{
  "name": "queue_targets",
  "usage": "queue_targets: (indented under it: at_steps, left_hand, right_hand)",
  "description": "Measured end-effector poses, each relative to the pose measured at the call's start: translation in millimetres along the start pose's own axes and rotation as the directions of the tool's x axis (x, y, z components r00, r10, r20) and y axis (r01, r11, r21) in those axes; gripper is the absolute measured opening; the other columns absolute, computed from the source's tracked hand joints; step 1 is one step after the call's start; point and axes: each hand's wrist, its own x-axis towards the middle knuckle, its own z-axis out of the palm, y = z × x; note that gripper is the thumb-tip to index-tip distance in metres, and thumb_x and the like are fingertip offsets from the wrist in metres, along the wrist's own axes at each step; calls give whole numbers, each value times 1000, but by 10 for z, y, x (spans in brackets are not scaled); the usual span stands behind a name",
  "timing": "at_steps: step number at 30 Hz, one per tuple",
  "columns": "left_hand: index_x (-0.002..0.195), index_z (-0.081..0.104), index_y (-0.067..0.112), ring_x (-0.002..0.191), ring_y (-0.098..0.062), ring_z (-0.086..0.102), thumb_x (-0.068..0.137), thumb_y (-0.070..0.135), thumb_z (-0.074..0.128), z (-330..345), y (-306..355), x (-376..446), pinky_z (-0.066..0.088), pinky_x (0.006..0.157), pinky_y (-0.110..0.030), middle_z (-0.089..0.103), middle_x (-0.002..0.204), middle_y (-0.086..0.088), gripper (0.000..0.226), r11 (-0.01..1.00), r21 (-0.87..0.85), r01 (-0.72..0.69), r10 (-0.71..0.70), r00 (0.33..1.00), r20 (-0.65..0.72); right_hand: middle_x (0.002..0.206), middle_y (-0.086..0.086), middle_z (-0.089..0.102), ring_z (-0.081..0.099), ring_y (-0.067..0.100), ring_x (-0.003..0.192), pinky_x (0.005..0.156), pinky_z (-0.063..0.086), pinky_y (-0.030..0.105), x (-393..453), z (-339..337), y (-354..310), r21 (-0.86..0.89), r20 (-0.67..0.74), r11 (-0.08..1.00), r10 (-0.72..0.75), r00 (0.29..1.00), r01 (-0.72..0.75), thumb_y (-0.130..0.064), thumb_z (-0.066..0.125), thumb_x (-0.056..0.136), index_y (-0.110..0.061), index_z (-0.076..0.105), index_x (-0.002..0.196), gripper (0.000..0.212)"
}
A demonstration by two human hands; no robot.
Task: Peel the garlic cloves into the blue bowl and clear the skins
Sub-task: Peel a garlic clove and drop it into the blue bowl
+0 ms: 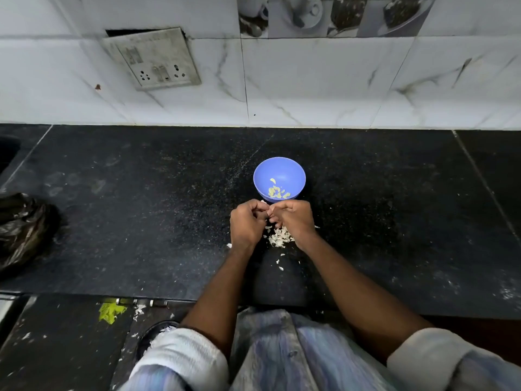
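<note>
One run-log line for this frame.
phase: peeling | left hand + right hand: pinching clove together | blue bowl: peeled cloves | skins: uncleared on counter

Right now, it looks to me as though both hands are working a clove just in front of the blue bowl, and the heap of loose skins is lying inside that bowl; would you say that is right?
Not quite. The heap of loose skins lies on the black counter, under the left hand and right hand, not inside the blue bowl, which holds peeled cloves. The head view shows it. The rest stands.

Blue bowl (pixel 293 167) holds peeled cloves (pixel 277 192); skins (pixel 279 239) nearby.
</note>
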Motion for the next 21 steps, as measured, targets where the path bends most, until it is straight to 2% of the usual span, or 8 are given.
queue_targets:
  at_steps: [2, 6, 13, 17, 21]
  left_hand:
    - [86, 81, 20, 65, 2, 70, 85, 8, 86, 3, 54, -32, 56, 62, -20, 77, 76, 14, 13, 1000, -20, -11, 10, 1000, -7]
    - [86, 80, 25, 66, -3, 71, 84, 11, 86, 55, 76, -53, 63, 67, -34, 76, 76, 14, 15, 1000, -11, -4, 4, 1000, -22]
    - [85, 81, 28, 65, -3, 71, 86, 22, 84, 120, 120, -124, 64, 69, -41, 74, 71, 16, 7, 1000, -3, 11, -12, 998, -60]
    - [87, 83, 30, 66, -1, 71, 87, 25, 80, 68, 166, -144, 64, 68, -39, 75, 74, 18, 6, 1000, 24, -2, 4, 998, -59]
    - [91, 84, 31, 70, -2, 71, 89, 29, 78, -43, 241, -160, 61, 67, -36, 77, 82, 15, 6, 995, 79, -65, 67, 998, -20]
  right_hand:
    - [78, 16, 77, 71, 22, 65, 55, 52, 27, -5, -60, -41, 25, 26, 1000, 12, 1000, -13, 0, 73, 86, 0, 77, 86, 4]
    - [82, 14, 78, 70, 20, 68, 53, 49, 24, -43, -126, -86, 47, 35, 998, 47, 998, -49, 2, 70, 87, -1, 76, 88, 6]
    - [80, 10, 78, 70, 12, 67, 55, 51, 21, -94, -165, -115, 54, -2, 997, 48, 999, -48, 3, 69, 89, -9, 77, 93, 15]
    - [80, 6, 77, 68, 10, 67, 54, 50, 20, -128, -134, -152, 70, -27, 997, 37, 999, -35, 8, 68, 88, -10, 78, 93, 21]
    - [77, 2, 77, 68, 9, 65, 55, 51, 20, -217, -71, -188, 73, -105, 997, 12, 994, -4, 4, 71, 89, -11, 77, 91, 16]
